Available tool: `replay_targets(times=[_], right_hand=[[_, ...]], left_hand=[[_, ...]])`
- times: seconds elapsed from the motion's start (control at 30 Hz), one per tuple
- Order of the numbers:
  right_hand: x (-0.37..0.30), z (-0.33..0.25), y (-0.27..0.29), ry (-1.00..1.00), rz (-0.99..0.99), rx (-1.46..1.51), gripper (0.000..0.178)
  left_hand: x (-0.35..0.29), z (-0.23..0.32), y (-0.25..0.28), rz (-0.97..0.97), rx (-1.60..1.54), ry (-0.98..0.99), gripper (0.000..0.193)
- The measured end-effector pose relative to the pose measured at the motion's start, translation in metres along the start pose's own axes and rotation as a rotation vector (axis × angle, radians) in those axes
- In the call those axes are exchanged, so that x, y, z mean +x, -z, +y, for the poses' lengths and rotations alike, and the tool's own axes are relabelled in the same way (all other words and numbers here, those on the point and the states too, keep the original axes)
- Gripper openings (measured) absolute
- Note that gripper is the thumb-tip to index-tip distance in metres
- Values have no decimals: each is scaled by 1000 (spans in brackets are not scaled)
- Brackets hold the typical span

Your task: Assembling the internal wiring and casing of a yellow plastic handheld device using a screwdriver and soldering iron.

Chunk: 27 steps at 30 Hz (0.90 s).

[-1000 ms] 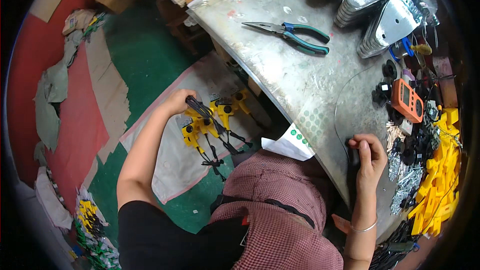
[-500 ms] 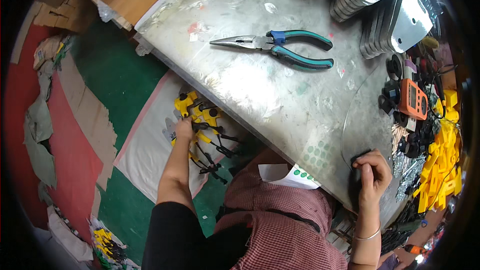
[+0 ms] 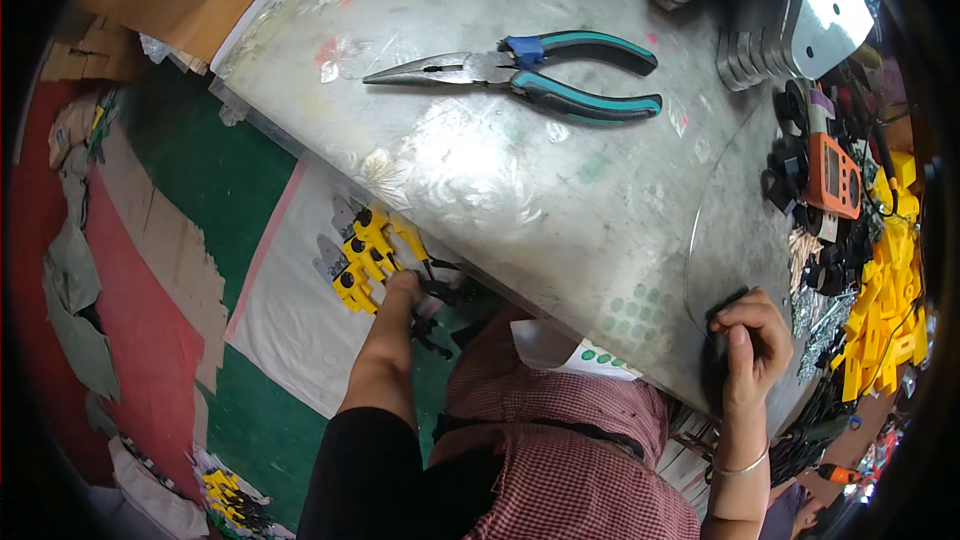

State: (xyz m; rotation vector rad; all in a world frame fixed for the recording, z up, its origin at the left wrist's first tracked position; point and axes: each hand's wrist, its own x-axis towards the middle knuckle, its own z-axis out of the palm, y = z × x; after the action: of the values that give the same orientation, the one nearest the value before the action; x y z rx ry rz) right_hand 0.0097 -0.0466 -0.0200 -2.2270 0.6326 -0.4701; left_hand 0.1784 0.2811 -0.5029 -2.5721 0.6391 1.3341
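My left hand (image 3: 404, 286) reaches down past the table's edge, among yellow plastic parts (image 3: 366, 250) with black cables. The parts lie in a cluster on a white sheet, with grey metal tabs sticking out on their left side. My left fingers are hidden among the parts and cables, so their grip does not show. My right hand (image 3: 752, 342) rests on the tabletop near its right side, fingers curled in and thumb alongside, with nothing visible in them. Long-nose pliers (image 3: 520, 75) with black and teal handles lie on the table, away from both hands.
On the metal-topped table (image 3: 560, 200), bent metal plates (image 3: 825, 15) stand stacked at the far right. An orange meter (image 3: 834, 176), black round parts and a yellow parts pile (image 3: 885, 305) line the right side. The white sheet (image 3: 290, 330) covers part of the green floor.
My left hand has moved a little right and down. The yellow parts beside it now lie in a different arrangement, with more metal tabs showing. My right hand stays in place on the table.
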Motion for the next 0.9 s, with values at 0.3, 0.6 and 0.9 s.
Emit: replay_targets(times=[0.3,0.6,0.9], right_hand=[[4,-2,4,36,-38,49,10],[6,0,12,50,-19,160,7],[-32,-23,70,282,-19,96,14]], left_hand=[[9,-2,-38,-5,-375,-212,36],[-128,14,120,310,-359,-308,27],[-361,102,381,268,-859,-1316,21]])
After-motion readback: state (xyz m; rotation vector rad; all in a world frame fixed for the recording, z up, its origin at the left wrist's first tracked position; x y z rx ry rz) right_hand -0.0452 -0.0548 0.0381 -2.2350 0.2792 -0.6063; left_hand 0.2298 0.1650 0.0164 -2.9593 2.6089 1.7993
